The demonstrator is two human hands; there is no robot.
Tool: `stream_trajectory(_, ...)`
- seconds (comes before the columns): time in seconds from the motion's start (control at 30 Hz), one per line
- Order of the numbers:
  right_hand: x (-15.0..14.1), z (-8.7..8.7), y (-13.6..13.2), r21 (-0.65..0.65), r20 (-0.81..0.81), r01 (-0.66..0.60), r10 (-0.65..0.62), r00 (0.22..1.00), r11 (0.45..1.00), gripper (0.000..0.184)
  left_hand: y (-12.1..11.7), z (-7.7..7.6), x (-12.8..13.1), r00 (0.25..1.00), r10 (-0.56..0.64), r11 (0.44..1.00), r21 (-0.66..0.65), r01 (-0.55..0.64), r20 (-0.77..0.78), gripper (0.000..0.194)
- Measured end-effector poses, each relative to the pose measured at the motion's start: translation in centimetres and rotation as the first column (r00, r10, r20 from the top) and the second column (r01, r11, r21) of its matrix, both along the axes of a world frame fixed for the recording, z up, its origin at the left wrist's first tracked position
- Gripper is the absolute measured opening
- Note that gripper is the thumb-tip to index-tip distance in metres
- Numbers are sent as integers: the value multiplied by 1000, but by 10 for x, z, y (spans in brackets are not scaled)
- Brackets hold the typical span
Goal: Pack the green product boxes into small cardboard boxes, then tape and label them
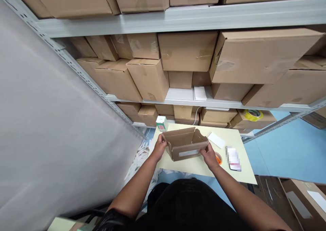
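Note:
Between my two hands is a small brown cardboard box (pixel 187 155) with its top uncovered and a white label on its near side. My left hand (pixel 159 147) grips its left end, fingers closed round the cardboard edge. At the right end, my right hand (pixel 209 156) pinches the near corner with thumb and fingers. The box is held over a pale yellow table (pixel 175 167). Just behind it stands a small white and green box (pixel 161 123). A roll of orange tape (pixel 218 158) lies beside my right hand, partly hidden by it.
A white flat piece (pixel 216 140) and a blurred-out phone-like item (pixel 233 158) lie on the table's right side. Metal shelves (pixel 178 19) packed with cardboard boxes rise behind. Yellow tape (pixel 253 115) rests on a box. Paper scraps (pixel 140 159) lie at left; a grey wall (pixel 63 139) borders them.

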State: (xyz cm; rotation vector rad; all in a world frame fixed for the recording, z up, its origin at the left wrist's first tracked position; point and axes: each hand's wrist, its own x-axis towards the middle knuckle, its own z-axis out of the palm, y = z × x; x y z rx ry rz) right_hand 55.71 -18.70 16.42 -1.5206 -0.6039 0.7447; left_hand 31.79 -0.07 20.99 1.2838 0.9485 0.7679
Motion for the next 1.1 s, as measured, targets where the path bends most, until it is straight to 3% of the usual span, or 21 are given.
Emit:
stream_trajectory(0.2, 13, 2, 0, -26, 80, -101, 103, 991, 995, 59, 5, -6, 26, 987, -21, 998, -57, 31, 157, 62)
stream_trajectory(0.37, 6, 7, -4, 43, 150, -57, 50, 987, 997, 47, 17, -10, 29, 966, -120, 985, -93, 144, 228, 61)
stream_trajectory(0.47, 0, 9, -1, 52, 6, 72, -73, 997, 996, 48, 26, -16, 27, 958, -203, 972, -77, 222, 204, 66)
stream_trajectory(0.6, -6, 8, 11, -79, -247, 213, -226, 942, 974, 49, 41, -34, 21, 961, -263, 962, -53, 267, 81, 70)
stream_trajectory(0.7, -8, 4, 19, -155, -181, 252, -278, 943, 955, 40, 47, -52, 16, 952, -304, 952, -24, 305, 44, 71)
stream_trajectory(0.83, -12, -2, 24, -213, -39, 195, -208, 977, 957, 39, 47, -71, 10, 914, -406, 914, 30, 406, 3, 70)
stream_trajectory(1.1, -1, -12, 19, -260, 150, 168, -132, 980, 951, 45, 47, -77, 10, 902, -426, 902, 50, 430, -78, 81)
